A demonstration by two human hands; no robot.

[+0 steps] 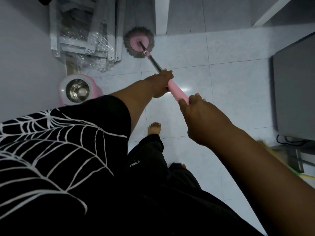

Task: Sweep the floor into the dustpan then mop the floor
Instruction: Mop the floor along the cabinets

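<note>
Both hands are wrapped around the mop handle [177,91], which runs on a slant from the lower right up toward the upper left. The left hand [162,84] has its grip clenched around the handle where the pink sleeve meets the bare metal shaft, fingers curled over the top. The right hand [199,113] has its grip closed on the near end of the pink sleeve, fingertips showing over it, with a short stretch of pink visible between the two hands.

At the far end, the mop head [139,42] lies flat on the tiled floor [221,86]: a pink disc ringed by grey strands. It sits in the corner, touching or just beside a plastic-wrapped grey metal frame [81,33] on its left and close to a white wall edge [161,16] on its right.

A pink spin bucket [80,90] with a perforated steel basket stands on the floor to the left, below the wrapped frame and partly hidden behind the person's black sleeve [109,109]. The black shirt carries a white spider-web print.

One bare foot [154,128] rests on the tiles beneath the handle; toes of the other show lower down past dark trousers. A dark grey cabinet [294,92] stands along the right side, with black cables at its base. Blurred yellow and green shapes at the lower right edge cannot be identified
</note>
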